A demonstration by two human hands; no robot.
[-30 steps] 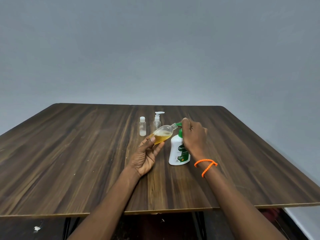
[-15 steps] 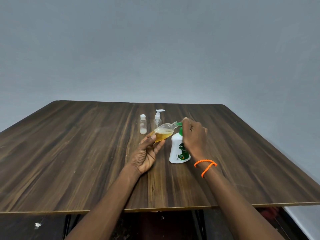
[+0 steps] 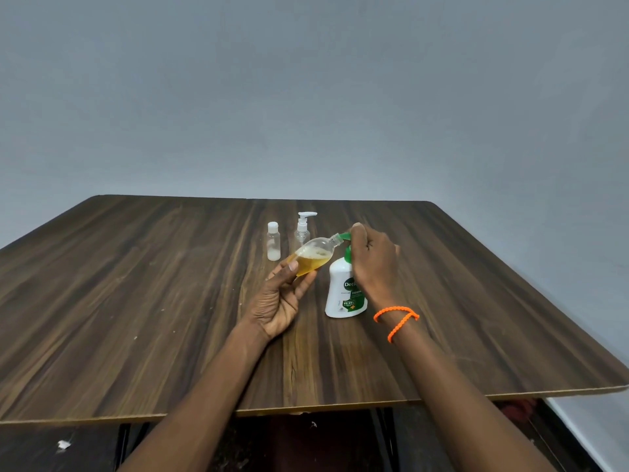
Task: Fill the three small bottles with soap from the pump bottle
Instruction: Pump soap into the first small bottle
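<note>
A white soap pump bottle [image 3: 342, 294] with a green pump stands upright mid-table. My right hand [image 3: 374, 264] rests on its pump head, fingers closed over it. My left hand [image 3: 277, 296] holds a clear small bottle [image 3: 311, 255] tilted on its side, its open neck touching the green spout; amber soap with foam fills about half of it. Behind stand a capped clear small bottle [image 3: 273, 241] and a small clear bottle with a white pump top [image 3: 303, 228], both upright.
The dark wood-grain table [image 3: 136, 301] has its front edge close to me and its right edge sloping away. A grey wall rises behind. Dark floor with a small white scrap [image 3: 63, 445] shows below the table.
The view has shifted slightly, so everything sits a little higher in the frame. Both hands keep the same hold, and the soap level looks about the same.
</note>
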